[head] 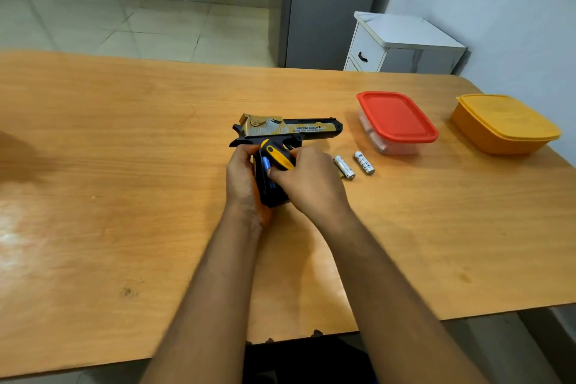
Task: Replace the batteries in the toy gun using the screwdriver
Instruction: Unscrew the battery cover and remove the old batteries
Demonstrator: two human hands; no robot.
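The left hand (pixel 241 179) wraps its fingers around the grip of the toy gun (pixel 288 129), which lies on its side near the middle of the counter (pixel 124 165), barrel pointing right. In the opened grip a blue battery (pixel 266 162) shows. The right hand (pixel 307 179) is clenched around the screwdriver (pixel 278 156), its yellow-and-black handle sticking up between the two hands, while its fingertips reach into the compartment at the blue battery; whether they actually pinch the cell or only press on it is hard to tell, as the hand hides the contact.

Just right of that hand two loose batteries (pixel 353 167) lie side by side on the counter, apart from each other. Farther right stands a clear box with a red lid (pixel 397 117), and near the counter's right edge a yellow box (pixel 505 125), lid on.

The gun looks like light, hollow, stiff plastic: it should slide or tip easily, so the grip is the place to hold it, squeezed firmly from the sides as the left hand does now. The batteries are small, smooth and round, likely to roll and slip; they are best taken across the middle with fingertips. Holding the screwdriver in the same hand probably makes that pinch clumsier.
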